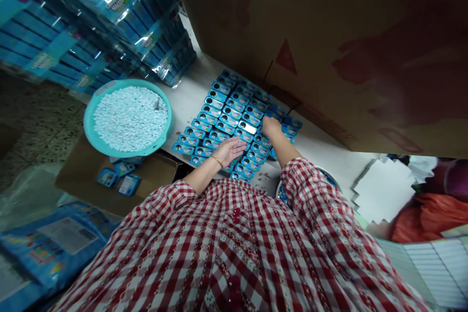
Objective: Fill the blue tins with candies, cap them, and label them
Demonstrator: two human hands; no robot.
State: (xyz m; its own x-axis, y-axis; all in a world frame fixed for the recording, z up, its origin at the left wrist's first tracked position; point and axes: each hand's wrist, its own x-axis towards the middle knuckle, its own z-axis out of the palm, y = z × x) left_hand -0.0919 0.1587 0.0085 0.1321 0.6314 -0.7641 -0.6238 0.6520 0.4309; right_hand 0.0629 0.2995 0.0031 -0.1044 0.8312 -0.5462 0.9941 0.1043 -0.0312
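Nearest the camera, a red-and-white checked shirt [234, 253] fills the lower frame, both sleeves reaching forward to the white surface [190, 95]. The left hand [229, 150] lies palm down, fingers spread and flat, on the near edge of a block of small blue boxes [223, 119]; it grips nothing, and seems to press the near rows so that they stay in line. The right hand [271, 126] sits further in, at the right side of the block, fingers curled down onto the boxes; whether it actually pinches one cannot be told, since the fingertips are hidden.

The boxes lie flat in tight diagonal rows, touching one another, their windowed faces up, which keeps them countable and easy to reach. One near the right hand shows a pale silver face [247, 127] unlike the rest.

To the left, a teal basin [163, 107] heaped with small white tablets [127, 118] overhangs the surface's edge, just beside the block. Below it a brown carton [161, 170] carries a few loose blue packets [119, 180].

Further back, shrink-wrapped stacks of blue cartons [109, 24] rise at upper left, and a large brown cardboard box [329, 44] looms over the far right side.
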